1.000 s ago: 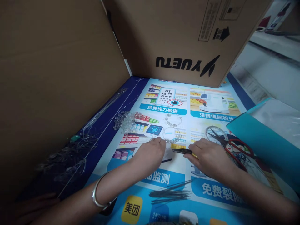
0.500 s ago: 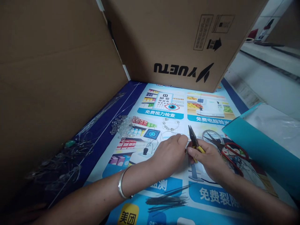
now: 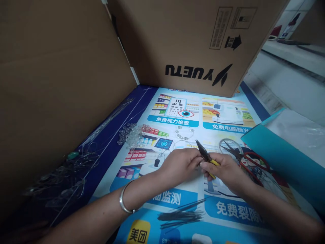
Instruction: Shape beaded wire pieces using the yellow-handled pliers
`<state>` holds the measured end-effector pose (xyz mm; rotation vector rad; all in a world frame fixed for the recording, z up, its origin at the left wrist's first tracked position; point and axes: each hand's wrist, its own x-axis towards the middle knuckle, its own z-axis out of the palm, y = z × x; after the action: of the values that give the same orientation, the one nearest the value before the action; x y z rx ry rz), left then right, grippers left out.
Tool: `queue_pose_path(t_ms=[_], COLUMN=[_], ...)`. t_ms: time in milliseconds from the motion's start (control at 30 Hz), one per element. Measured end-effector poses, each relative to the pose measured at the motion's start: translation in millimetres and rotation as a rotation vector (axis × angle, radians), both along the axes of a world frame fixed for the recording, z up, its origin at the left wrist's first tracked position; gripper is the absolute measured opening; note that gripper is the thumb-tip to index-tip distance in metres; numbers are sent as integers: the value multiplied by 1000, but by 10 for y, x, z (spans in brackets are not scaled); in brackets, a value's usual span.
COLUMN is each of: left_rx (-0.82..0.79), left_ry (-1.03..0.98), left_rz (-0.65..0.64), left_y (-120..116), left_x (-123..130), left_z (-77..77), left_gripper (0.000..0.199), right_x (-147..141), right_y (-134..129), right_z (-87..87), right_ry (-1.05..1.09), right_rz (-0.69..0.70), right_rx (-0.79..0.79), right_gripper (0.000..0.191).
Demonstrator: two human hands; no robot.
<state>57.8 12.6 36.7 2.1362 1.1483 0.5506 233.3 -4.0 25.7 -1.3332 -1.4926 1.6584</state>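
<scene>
Hands drawn together; pliers clear of cardboard edge.

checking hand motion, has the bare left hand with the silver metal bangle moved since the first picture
Yes: the left hand has shifted right, farther from the pile of clear round beads.

In dim light I see cardboard standing behind and left of the desk, a pale ledge at right and tiles beyond.

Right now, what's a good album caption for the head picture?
Right hand holds pliers beside the left hand, with beads and scissors nearby.
</scene>
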Motion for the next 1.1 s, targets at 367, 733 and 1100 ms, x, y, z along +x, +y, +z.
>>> queue_pose_path(t_ms=[367, 733, 1100], left_rx=[-160, -649, -733], left_ry=[-156, -758, -874], left_rz=[52, 283, 317], left_y=[18, 167, 184], left_x=[-28, -149, -175], left_z=[-16, 26, -2], left_gripper=[20, 16, 17], right_x=[21, 308, 387], right_y=[6, 198, 123], right_z=[4, -33, 17], right_ry=[-141, -956, -1247], right_rz=[67, 31, 91], right_rx=[161, 1312, 1724], right_gripper=[28, 30, 31])
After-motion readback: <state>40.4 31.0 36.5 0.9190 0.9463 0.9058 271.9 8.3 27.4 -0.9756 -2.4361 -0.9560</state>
